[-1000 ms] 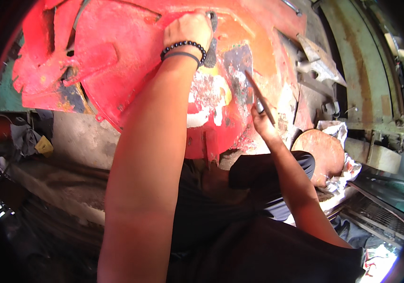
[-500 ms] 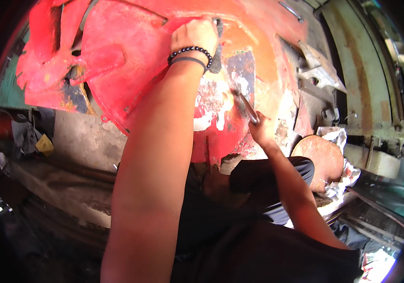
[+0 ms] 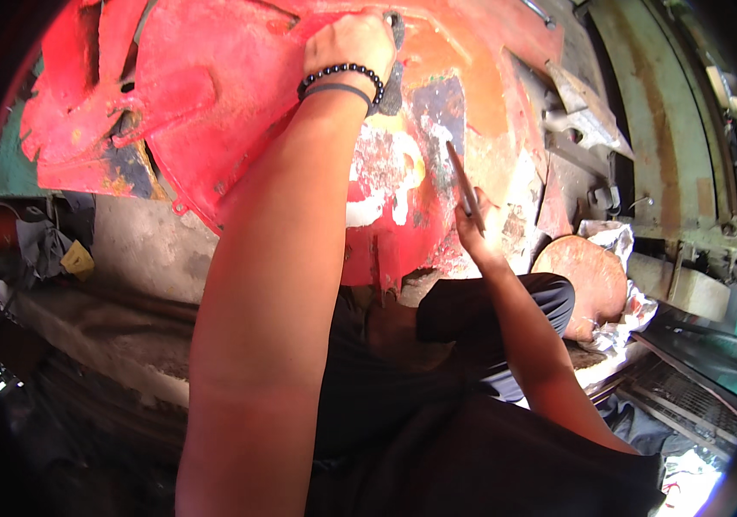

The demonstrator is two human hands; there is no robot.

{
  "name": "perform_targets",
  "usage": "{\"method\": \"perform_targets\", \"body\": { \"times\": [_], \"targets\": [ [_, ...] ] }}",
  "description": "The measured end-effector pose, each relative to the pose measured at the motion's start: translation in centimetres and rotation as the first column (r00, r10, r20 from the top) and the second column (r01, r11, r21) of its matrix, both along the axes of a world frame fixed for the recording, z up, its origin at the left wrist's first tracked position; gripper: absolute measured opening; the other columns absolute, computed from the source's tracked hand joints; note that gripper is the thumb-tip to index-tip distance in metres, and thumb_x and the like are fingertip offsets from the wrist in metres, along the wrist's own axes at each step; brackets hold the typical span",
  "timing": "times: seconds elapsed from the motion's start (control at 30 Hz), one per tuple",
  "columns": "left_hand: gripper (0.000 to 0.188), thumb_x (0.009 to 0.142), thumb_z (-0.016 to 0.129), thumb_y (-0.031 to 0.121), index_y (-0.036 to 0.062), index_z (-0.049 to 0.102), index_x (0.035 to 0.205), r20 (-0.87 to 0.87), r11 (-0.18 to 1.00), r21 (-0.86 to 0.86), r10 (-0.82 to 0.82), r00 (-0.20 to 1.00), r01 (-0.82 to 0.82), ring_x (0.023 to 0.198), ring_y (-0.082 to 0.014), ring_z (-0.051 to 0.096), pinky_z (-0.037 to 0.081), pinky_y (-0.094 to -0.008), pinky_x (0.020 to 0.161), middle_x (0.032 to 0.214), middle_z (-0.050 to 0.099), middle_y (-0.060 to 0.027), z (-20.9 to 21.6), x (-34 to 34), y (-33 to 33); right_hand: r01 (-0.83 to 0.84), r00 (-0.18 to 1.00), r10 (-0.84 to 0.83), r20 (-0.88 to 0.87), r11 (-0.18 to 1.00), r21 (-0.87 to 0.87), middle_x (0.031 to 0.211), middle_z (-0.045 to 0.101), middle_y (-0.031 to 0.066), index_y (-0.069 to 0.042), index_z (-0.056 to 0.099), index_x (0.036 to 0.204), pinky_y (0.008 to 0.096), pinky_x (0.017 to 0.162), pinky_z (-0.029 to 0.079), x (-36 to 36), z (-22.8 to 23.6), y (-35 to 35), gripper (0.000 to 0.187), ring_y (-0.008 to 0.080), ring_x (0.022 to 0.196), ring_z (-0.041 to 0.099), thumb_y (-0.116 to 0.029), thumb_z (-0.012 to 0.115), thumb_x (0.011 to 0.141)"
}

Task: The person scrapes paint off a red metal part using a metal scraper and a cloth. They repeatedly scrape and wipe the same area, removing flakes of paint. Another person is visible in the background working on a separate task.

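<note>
My left hand [image 3: 351,47], with a black beaded bracelet and a dark band at its wrist, is closed at the far side of a big red-painted metal panel [image 3: 213,95]. A dark grey, rough-looking piece [image 3: 393,93] sticks out beside its fingers; its kind I cannot make out. My right hand [image 3: 478,228] is closed around a slim, dark, rod-like tool [image 3: 463,179], which slants up and to the left over the panel. Beneath its tip lies a patch of bare and whitish metal [image 3: 385,168] where paint is worn off. The left fingertips are hidden.
A pointed steel block, shaped like a small anvil [image 3: 588,116], lies to the right of the panel. Nearer me on that side sits a round brown disc [image 3: 581,284] beside crumpled foil [image 3: 640,314]. A long greenish metal beam [image 3: 653,112] runs along the far right.
The rod-like tool has swung more upright in my right hand, its tip rising slightly. My left hand appears a little higher in view, still closed at the dark piece.
</note>
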State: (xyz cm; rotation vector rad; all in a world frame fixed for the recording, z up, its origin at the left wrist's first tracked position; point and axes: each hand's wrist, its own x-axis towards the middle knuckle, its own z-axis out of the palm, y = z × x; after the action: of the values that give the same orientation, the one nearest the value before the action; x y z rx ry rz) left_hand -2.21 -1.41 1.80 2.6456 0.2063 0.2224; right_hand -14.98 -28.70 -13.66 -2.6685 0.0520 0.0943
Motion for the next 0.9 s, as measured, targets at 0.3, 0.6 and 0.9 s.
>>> {"method": "perform_targets", "body": {
  "times": [0.3,0.6,0.9],
  "targets": [
    [0.039,0.098,0.038,0.037,0.0093,0.061,0.113,0.003,1.000,-0.005,-0.018,1.000,0.018,0.100,-0.0414,0.064,0.050,-0.0516,0.087,0.105,0.067,-0.0236,-0.1,0.0,0.1,0.044,0.999,-0.043,-0.029,0.999,0.028,0.084,0.068,0.0254,0.000,0.062,0.110,0.0455,0.076,0.054,0.4,1.2,-0.3,0.032,0.0395,0.082,0.068,-0.015,0.062,0.082],
    [0.036,0.096,0.041,0.029,0.0073,0.065,0.109,0.027,1.000,0.009,-0.007,1.000,0.007,0.098,-0.0358,0.067,0.052,-0.0468,0.085,0.102,0.069,-0.0199,-0.1,-0.2,-0.1,-0.069,0.998,0.069,0.007,0.998,-0.007,0.079,0.067,0.0249,-0.003,0.061,0.103,0.0468,0.074,0.055,-0.1,0.3,0.0,0.027,0.0398,0.078,0.068,-0.014,0.065,0.079],
    [0.038,0.097,0.037,0.028,0.0066,0.066,0.108,0.030,1.000,-0.008,-0.009,1.000,0.009,0.098,-0.0356,0.068,0.052,-0.0475,0.086,0.101,0.070,-0.0199,0.1,-0.5,-0.3,-0.006,1.000,0.004,-0.031,0.997,-0.081,0.081,0.067,0.0266,0.001,0.062,0.104,0.0451,0.078,0.055,0.6,0.8,0.5,0.029,0.0383,0.080,0.069,-0.013,0.063,0.078]
  ]
}}
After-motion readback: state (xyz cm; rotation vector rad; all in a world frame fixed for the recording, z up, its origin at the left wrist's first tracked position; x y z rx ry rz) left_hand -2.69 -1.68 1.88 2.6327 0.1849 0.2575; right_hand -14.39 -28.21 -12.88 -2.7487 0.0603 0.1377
